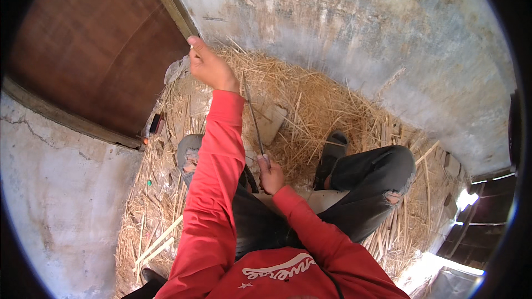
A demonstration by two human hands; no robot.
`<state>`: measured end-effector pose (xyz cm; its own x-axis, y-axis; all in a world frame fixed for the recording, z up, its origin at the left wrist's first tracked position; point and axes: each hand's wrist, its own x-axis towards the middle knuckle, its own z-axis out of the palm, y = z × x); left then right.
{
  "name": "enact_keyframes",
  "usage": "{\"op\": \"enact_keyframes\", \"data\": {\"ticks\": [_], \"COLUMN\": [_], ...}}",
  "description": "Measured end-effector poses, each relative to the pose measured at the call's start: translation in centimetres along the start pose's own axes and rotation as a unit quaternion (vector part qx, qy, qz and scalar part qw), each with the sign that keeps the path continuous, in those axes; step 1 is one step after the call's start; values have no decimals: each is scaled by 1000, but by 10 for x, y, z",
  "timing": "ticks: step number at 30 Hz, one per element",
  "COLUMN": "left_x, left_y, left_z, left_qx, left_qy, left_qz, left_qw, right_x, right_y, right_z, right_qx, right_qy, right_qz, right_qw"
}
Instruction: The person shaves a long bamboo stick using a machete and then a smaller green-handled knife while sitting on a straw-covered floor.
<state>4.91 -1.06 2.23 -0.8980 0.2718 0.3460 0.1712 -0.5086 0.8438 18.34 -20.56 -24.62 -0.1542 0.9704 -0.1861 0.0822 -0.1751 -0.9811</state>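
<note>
My left hand (209,65) is raised up near the wooden door frame (170,3), fingers closed, pinching the upper end of a thin straw strand; the strand there is hard to see. My right hand (270,174) is low, near my knees, and grips the lower end of a long thin stalk (253,115) that runs up toward my left hand. I sit on a heap of dry straw (310,99). Both arms wear red sleeves. My legs are in dark torn jeans (377,180), with a dark sandal (331,155) on one foot.
A brown wooden door (94,44) stands at the upper left. Rough plastered walls (388,39) curve round the straw corner. Thicker cane stalks (158,241) lie at the lower left and lower right. A flat stone or block (272,122) is half buried in the straw.
</note>
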Motion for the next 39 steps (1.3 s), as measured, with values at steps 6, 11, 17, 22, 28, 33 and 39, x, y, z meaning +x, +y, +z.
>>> {"op": "enact_keyframes", "data": {"ticks": [6,11,17,22,28,33,39], "left_x": [-7,-13,-34,-26,-31,-39,-23], "left_y": [-20,-29,-26,-29,-34,-26,-33], "left_z": [-25,-19,13,10,10,19,-4], "left_qx": [-218,-180,-177,-189,-178,-176,-190], "left_qy": [-94,-131,-172,-164,-176,-173,-170], "left_qz": [-161,-189,-187,-182,-189,-177,-178], "left_qw": [958,956,951,951,949,953,950], "right_x": [-6,-27,-26,-15,-21,-45,-27], "right_y": [-66,-167,-80,-140,-187,-105,-172], "right_z": [-27,-48,-45,-70,-70,-48,-65], "right_qx": [55,227,84,205,260,154,269], "right_qy": [2,-5,28,18,41,-63,10], "right_qz": [38,-3,1,230,-66,219,185], "right_qw": [998,974,996,951,962,961,945]}}
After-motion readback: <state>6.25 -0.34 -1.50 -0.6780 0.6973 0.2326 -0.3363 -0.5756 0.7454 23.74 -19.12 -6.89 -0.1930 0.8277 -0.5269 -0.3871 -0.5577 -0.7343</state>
